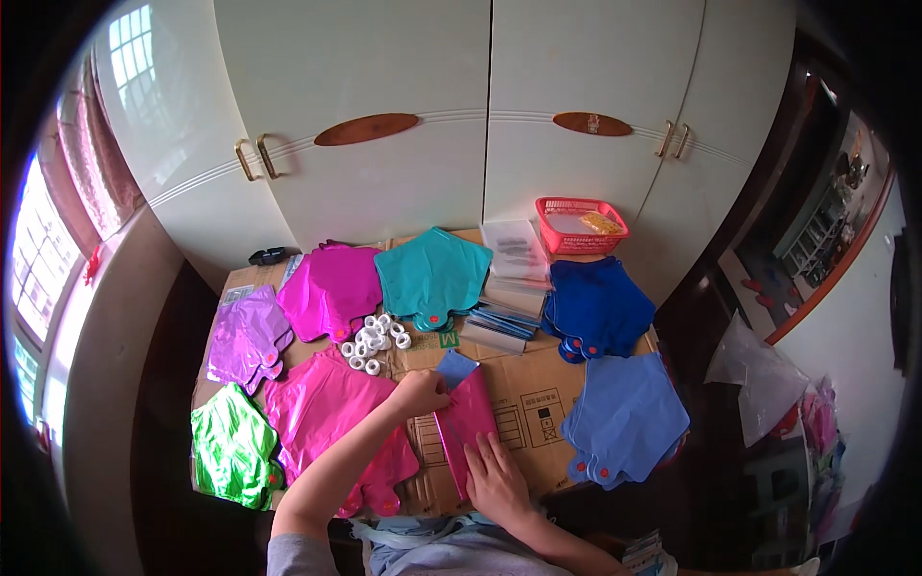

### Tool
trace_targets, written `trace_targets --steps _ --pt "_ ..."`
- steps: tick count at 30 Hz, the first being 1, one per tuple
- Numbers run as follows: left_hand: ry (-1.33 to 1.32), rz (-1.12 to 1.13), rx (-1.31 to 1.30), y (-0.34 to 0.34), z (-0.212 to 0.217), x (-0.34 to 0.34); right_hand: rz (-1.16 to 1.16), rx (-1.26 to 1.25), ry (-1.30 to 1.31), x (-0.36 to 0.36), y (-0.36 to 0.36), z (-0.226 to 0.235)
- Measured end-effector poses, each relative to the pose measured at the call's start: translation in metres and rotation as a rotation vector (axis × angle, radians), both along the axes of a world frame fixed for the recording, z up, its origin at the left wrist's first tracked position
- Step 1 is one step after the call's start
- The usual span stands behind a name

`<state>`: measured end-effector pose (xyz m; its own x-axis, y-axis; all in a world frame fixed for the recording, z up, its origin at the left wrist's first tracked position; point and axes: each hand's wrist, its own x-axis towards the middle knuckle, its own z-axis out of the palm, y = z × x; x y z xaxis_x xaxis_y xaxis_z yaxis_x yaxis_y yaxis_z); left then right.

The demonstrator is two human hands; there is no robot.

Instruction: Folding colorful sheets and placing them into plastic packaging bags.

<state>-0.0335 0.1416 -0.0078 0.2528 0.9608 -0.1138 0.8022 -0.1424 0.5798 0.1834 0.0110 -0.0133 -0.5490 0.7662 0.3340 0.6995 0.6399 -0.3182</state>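
Pink foil pack (pixel 465 422) lies folded into a narrow strip on the flattened cardboard (pixel 523 398) that covers the table, near the middle of the near edge, with a small blue foil piece (pixel 454 366) touching its far end. The left hand (pixel 420 392) closes its fingers on the far left corner of the strip, holding it there, while the right hand (pixel 497 477) lies flat and spread on the strip's near end, pressing it down. Left of the hands a stack of hot-pink foil balloons (pixel 322 413) rests on the table, with a green foil stack (pixel 230 451) at the near left corner and a purple stack (pixel 248 336) farther along the left side. At the far side sit a magenta stack (pixel 331 288) and a teal stack (pixel 432 274), and between them and the hands lies a cluster of small white rings (pixel 373 341). A pile of clear flat packets (pixel 514 278) sits far of centre, with a red plastic basket (pixel 580 223) behind it. On the right, a dark blue stack (pixel 595 305) lies far and a lighter blue stack (pixel 624 418) lies near. White wardrobe doors (pixel 403 115) stand behind the table.
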Motion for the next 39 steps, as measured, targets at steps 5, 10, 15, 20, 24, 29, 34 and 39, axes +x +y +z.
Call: trace_targets --steps 5,10,15,20,24,29,34,39 --pt "0.051 0.007 0.024 -0.0021 0.0022 0.0045 0.009 0.000 0.007 0.0005 0.0001 -0.0024" --pt "0.064 0.003 0.035 -0.0012 0.0012 0.0034 0.019 0.015 0.014 0.0005 0.0002 -0.0017" --pt "0.056 -0.008 0.037 0.0002 -0.0025 0.0014 0.019 0.013 0.022 0.0004 0.0006 -0.0010" --pt "0.052 0.009 0.020 -0.0007 0.0000 0.0019 0.009 0.027 0.015 -0.0002 0.0001 -0.0007" --pt "0.063 0.018 -0.001 -0.0001 -0.0001 0.0016 0.003 0.052 -0.036 -0.0007 -0.0014 -0.0009" --pt "0.044 0.024 -0.032 -0.0002 0.0037 0.0014 -0.017 0.071 -0.068 0.0005 -0.0027 -0.0033" --pt "0.064 0.017 -0.022 0.0011 0.0017 0.0007 -0.040 0.102 -0.050 0.0004 -0.0034 -0.0052" --pt "0.046 0.010 -0.053 0.0031 0.0010 -0.0011 -0.036 0.094 0.002 0.0011 -0.0044 -0.0025"
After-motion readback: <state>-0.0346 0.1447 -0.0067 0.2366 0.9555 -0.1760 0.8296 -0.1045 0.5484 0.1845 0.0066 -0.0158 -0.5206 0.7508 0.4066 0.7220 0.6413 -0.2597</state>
